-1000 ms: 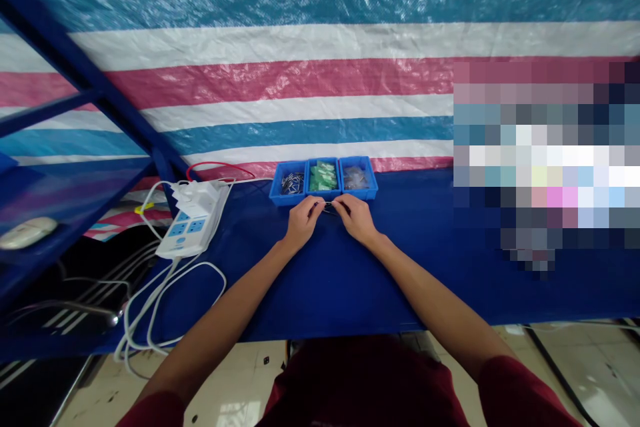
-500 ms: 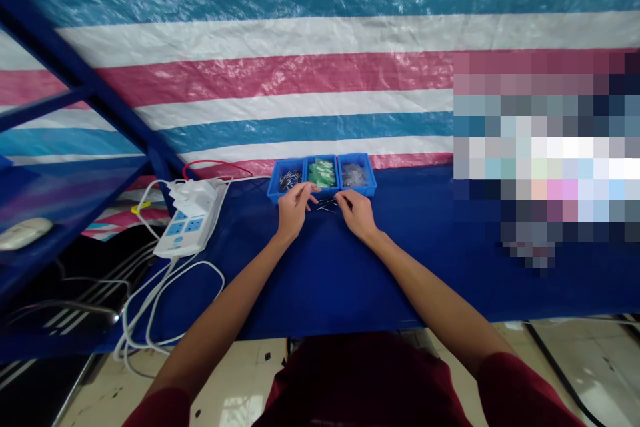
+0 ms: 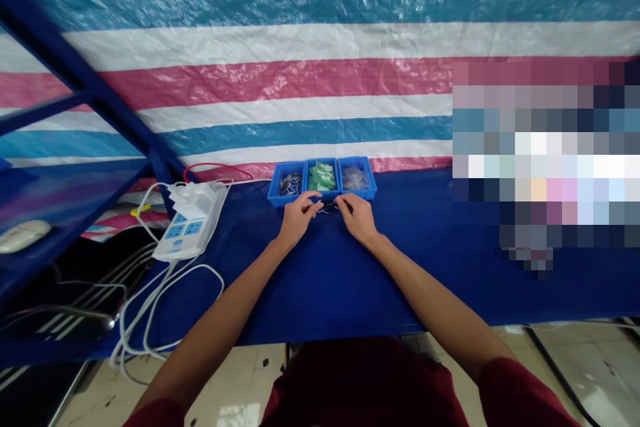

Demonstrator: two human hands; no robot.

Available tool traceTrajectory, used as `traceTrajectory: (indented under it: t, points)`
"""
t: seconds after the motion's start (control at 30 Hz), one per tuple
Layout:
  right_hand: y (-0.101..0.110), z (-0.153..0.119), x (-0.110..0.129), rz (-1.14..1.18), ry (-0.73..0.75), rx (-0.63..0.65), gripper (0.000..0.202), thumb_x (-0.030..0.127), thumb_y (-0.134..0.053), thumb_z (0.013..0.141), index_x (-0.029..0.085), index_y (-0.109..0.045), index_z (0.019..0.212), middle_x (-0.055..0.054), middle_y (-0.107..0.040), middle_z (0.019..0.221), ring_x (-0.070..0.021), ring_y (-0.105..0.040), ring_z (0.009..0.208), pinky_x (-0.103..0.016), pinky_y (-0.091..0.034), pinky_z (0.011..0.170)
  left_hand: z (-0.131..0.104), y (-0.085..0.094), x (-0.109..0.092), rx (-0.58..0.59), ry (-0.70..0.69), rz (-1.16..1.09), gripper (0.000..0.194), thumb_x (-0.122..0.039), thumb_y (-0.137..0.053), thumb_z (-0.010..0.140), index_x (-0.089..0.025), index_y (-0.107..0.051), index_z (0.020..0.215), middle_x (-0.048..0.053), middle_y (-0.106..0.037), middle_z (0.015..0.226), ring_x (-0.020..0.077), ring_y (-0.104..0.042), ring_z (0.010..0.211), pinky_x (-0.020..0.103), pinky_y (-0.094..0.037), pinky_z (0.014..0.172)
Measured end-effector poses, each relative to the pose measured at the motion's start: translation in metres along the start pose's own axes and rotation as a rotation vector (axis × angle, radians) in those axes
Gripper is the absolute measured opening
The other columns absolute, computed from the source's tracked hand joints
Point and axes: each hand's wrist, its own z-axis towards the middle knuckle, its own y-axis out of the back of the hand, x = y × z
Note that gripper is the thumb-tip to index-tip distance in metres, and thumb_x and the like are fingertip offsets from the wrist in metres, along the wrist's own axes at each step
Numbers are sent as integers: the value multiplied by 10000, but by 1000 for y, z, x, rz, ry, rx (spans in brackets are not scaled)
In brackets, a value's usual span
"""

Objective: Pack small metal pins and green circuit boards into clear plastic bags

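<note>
My left hand (image 3: 296,219) is just in front of the blue bins, its index finger raised and its thumb and another fingertip close together. What lies in that pinch is too small to make out. Opposite it, the fingers of my right hand (image 3: 358,218) are closed on the end of a thin dark metal piece. Several thin metal pieces (image 3: 329,209) lie between the two hands, by the fingertips. Behind the left hand, a blue bin (image 3: 273,195) contains small metal parts (image 3: 291,184). The middle bin holds green packets (image 3: 322,176), and the right bin holds clear plastic bags (image 3: 355,178).
On the left of the blue table (image 3: 325,293) a white power strip (image 3: 186,230) carries plugged-in adapters and looped white cables (image 3: 150,310). A blue metal frame (image 3: 115,117) rises there. A striped sheet (image 3: 300,80) hangs behind. The right side is pixelated.
My left hand has come down and slightly toward me from the bin edge, its fingers now nearer the thin metal pieces. My right hand has stayed nearly in place. The view has tilted slightly.
</note>
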Motion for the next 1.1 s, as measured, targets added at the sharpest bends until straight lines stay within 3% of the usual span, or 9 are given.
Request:
traceTrajectory:
  t: [0.13, 0.3, 0.6, 0.7, 0.8, 0.9, 1.0, 1.1]
  points:
    - [2, 0, 4, 34, 27, 15, 277, 306, -443, 943, 170, -682, 906, -71, -695, 882, -178, -633, 813, -278, -472, 773, -1, -1, 0, 21, 47, -87, 274, -417, -595, 845, -182, -595, 986, -69, -548, 499, 84, -459, 446, 200, -357, 506]
    - [3, -2, 10, 75, 89, 138, 249, 288, -473, 937, 194, -682, 1034, -59, -675, 912, -160, -617, 820, -277, -479, 779, -2, -1, -1, 107, 77, -165, 337, -397, -584, 859, -184, -547, 1118, -89, -505, 458, 78, -433, 413, 192, -336, 477]
    - [-1, -2, 6, 86, 119, 199, 214, 298, -495, 933, 183, -673, 901, -45, -646, 855, -146, -594, 771, -255, -459, 731, -5, -3, -2, 121, 89, -232, 355, -421, -548, 884, -180, -555, 1145, -98, -434, 438, 68, -385, 374, 190, -300, 435]
    - [2, -1, 6, 60, 103, 144, 215, 282, -474, 943, 176, -652, 884, -43, -639, 829, -151, -589, 774, -252, -445, 736, -4, -1, -3, 66, 40, -169, 313, -436, -549, 881, -177, -607, 1047, -63, -521, 488, 83, -452, 425, 203, -353, 479]
    - [3, 1, 6, 45, 77, 111, 235, 297, -451, 953, 178, -640, 879, -47, -649, 841, -155, -596, 792, -251, -442, 750, -4, 0, -5, 35, -41, -55, 304, -446, -555, 870, -165, -647, 797, -11, -607, 585, 103, -518, 505, 226, -394, 536]
    - [4, 1, 6, -11, 48, 127, 314, 331, -401, 972, 186, -630, 816, -46, -656, 815, -155, -602, 767, -248, -438, 736, -5, -2, -7, 18, -97, 36, 386, -437, -512, 897, -167, -609, 638, -9, -592, 566, 108, -525, 518, 230, -397, 555]
    - [5, 1, 7, -118, 18, 135, 390, 354, -363, 983, 186, -611, 734, -46, -657, 753, -156, -604, 712, -247, -419, 696, -6, 2, -10, -89, -159, 166, 437, -424, -504, 909, -175, -552, 553, -27, -510, 480, 94, -459, 460, 231, -371, 540]
    - [7, 2, 6, -245, -22, 119, 388, 344, -371, 976, 184, -607, 713, -51, -660, 711, -164, -603, 669, -250, -385, 630, -1, 16, -12, -416, -246, 315, 455, -424, -508, 909, -180, -519, 525, -14, -480, 487, 102, -424, 474, 249, -360, 558]
